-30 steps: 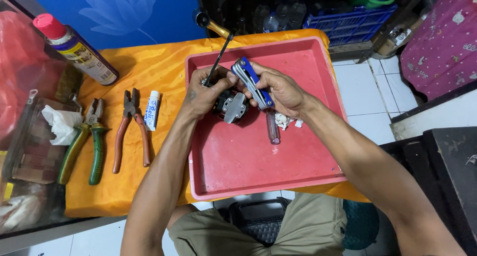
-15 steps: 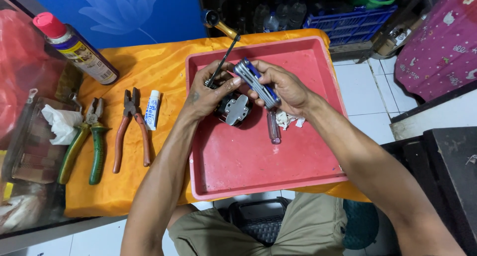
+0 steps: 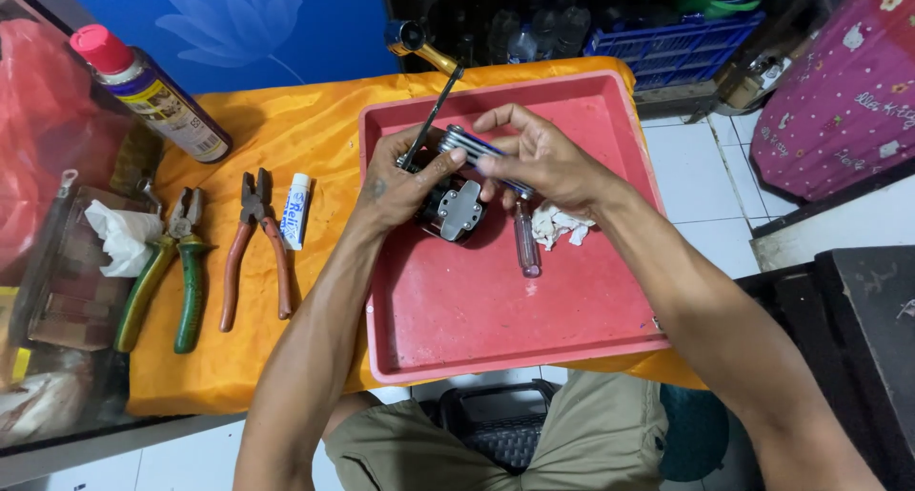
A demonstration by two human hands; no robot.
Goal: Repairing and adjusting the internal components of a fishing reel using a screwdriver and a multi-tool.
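My left hand (image 3: 405, 181) and my right hand (image 3: 543, 157) meet over the back of a red plastic tray (image 3: 496, 319). Between them is a blue folding key set (image 3: 477, 148); the right hand's fingers grip its body, and the left hand's fingers hold one long dark key (image 3: 431, 119) folded out and pointing up and away. Under the hands on the tray lies a small dark metal part with a grey plate (image 3: 457, 213). A screwdriver with a clear handle (image 3: 526, 245) lies beside it.
A crumpled white rag (image 3: 560, 226) is on the tray. On the orange cloth (image 3: 276, 119) lie red-handled pliers (image 3: 255, 243), green-handled pliers (image 3: 172, 272), a small white tube (image 3: 298, 210) and a spray can with a red cap (image 3: 148, 91). A blue crate (image 3: 667, 43) stands behind.
Both hands have lifted the key set slightly and shifted it; the long key now sticks out more steeply from the left hand. The things on the cloth have not moved.
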